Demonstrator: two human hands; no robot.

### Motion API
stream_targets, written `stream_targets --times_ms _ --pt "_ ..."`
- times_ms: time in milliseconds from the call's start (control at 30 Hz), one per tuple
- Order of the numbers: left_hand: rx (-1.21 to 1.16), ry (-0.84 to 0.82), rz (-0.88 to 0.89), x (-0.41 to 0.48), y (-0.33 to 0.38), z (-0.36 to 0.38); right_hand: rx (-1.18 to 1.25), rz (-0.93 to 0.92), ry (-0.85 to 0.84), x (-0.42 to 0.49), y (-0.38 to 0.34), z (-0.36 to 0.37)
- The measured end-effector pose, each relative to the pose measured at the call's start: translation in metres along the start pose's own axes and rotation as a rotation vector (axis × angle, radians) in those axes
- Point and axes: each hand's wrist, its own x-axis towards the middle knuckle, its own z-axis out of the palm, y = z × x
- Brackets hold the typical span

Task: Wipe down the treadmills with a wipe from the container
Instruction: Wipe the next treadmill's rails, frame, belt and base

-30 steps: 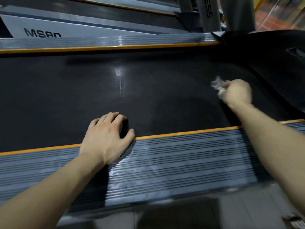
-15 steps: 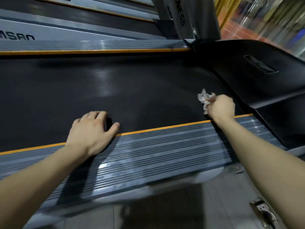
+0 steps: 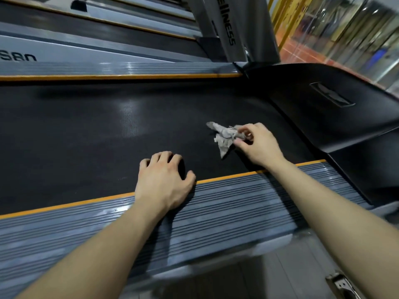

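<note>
The treadmill's black belt [image 3: 90, 134] runs across the view, with an orange-edged grey ribbed side rail [image 3: 226, 208] along its near side. My right hand [image 3: 258, 143] pinches a crumpled grey-white wipe [image 3: 225, 135] between thumb and fingers, and the wipe lies on the belt near its right end. My left hand [image 3: 165, 182] rests palm down across the belt's near edge and the rail, fingers bent onto the belt. No wipe container is in view.
The black motor cover [image 3: 336, 117] rises at the belt's right end. A grey upright [image 3: 228, 29] stands behind it. The far side rail [image 3: 121, 71] and a second treadmill [image 3: 64, 39] lie beyond. Grey floor [image 3: 280, 277] shows at the bottom.
My right hand has carried the wipe leftward along the belt, away from the motor cover, and now holds it more loosely. My left hand stays planted on the near edge.
</note>
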Motion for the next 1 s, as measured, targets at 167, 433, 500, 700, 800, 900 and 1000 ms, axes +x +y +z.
stream_targets --times_ms 167,433,500,700,800,900,1000 --pt "-0.002 0.01 0.0 0.0 -0.001 -0.003 -0.09 -0.013 -0.063 0.028 -0.022 0.034" --pt "-0.001 0.006 -0.012 0.0 0.0 -0.003 -0.018 0.125 -0.079 0.059 -0.02 0.016" --pt "-0.004 0.005 -0.011 0.001 0.0 -0.003 -0.016 0.099 -0.115 0.055 -0.036 0.014" --pt "0.014 0.012 -0.011 0.0 0.001 -0.003 -0.025 -0.317 -0.369 -0.018 -0.076 0.015" --pt "0.003 0.012 -0.011 -0.001 0.003 -0.005 0.061 -0.149 -0.262 -0.01 -0.073 0.014" --pt "-0.018 -0.006 -0.009 -0.003 0.001 -0.007 0.019 -0.155 -0.265 -0.011 -0.078 0.027" --pt "-0.017 -0.016 -0.009 -0.002 0.002 -0.008 0.036 -0.216 -0.326 -0.019 -0.078 0.023"
